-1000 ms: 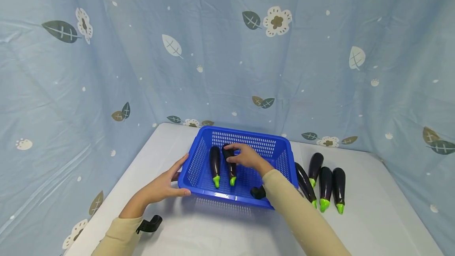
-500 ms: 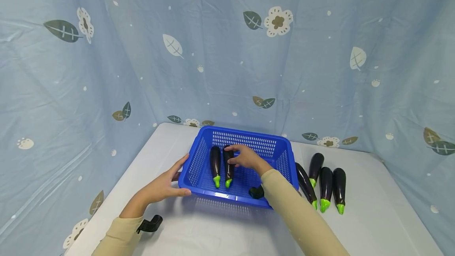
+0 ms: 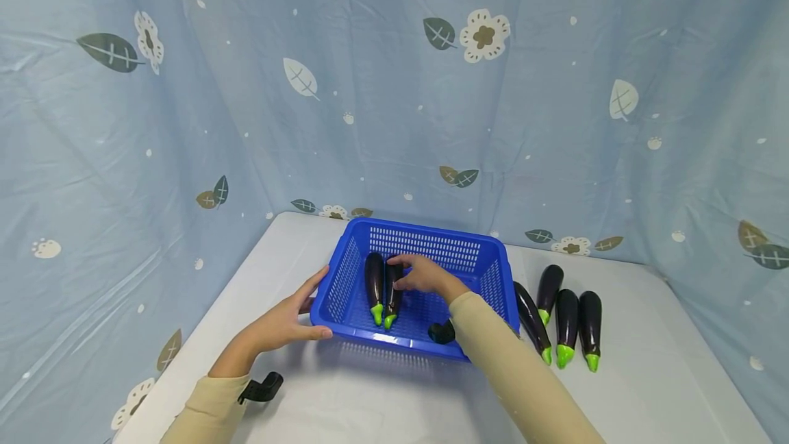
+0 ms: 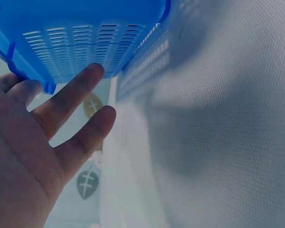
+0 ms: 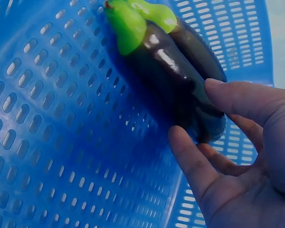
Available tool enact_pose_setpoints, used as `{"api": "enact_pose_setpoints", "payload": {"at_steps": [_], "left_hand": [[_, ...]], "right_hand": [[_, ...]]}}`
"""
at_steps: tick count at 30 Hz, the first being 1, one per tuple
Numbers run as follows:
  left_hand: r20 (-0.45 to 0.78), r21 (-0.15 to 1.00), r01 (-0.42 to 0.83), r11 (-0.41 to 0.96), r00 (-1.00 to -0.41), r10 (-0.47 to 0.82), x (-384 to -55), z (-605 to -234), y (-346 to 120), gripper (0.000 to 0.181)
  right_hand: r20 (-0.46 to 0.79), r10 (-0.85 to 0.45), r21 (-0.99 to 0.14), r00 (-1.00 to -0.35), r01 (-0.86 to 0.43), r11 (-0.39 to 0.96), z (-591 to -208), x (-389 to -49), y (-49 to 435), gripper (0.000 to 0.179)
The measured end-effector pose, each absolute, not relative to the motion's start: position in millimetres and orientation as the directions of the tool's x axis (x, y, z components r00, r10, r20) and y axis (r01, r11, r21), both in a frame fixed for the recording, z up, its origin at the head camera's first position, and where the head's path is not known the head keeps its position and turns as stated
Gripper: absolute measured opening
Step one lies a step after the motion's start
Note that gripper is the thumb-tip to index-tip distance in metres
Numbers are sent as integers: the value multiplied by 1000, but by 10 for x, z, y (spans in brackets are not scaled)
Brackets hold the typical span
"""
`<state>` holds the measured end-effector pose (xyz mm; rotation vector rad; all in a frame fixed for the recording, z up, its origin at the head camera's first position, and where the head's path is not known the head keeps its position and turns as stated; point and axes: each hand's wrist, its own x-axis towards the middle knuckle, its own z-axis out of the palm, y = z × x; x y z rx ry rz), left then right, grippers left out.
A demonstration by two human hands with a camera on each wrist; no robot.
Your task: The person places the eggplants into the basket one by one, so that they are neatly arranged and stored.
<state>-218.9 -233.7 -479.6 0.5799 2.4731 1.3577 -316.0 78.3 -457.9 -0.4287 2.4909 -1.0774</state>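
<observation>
A blue plastic basket [image 3: 401,342] with slotted walls stands on the white table. Two dark eggplants with green stem ends lie side by side in its left half. My right hand [image 3: 425,275] reaches in from the right and holds the right-hand eggplant [image 3: 392,301] near its rounded end. In the right wrist view, thumb and fingers [image 5: 194,164] straddle that end; the other eggplant [image 5: 202,50] lies just behind. At the basket's near left corner, my left hand [image 3: 277,326] rests with fingers spread, along the left rim and thumb at the front; two straight fingers [image 4: 88,135] extend below the rim.
Several more eggplants [image 3: 567,327] lie on the table [image 3: 653,355] right of the basket, the nearest close against its wall. A blue patterned curtain [image 3: 382,122] hangs behind and at both sides.
The eggplant under my right hand has shifted left, its green end swinging left, so it now lies close beside the other one. My left hand and the basket have stayed put.
</observation>
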Motion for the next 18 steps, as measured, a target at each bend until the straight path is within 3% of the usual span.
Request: {"api": "enact_pose_setpoints", "payload": {"at_steps": [18], "left_hand": [[-36,848,219,484,-886,463,-2167,-4778,-2331,115]], "right_hand": [[-224,-417,-765,-881,-107,636,-4541,-3113,832,55]]}}
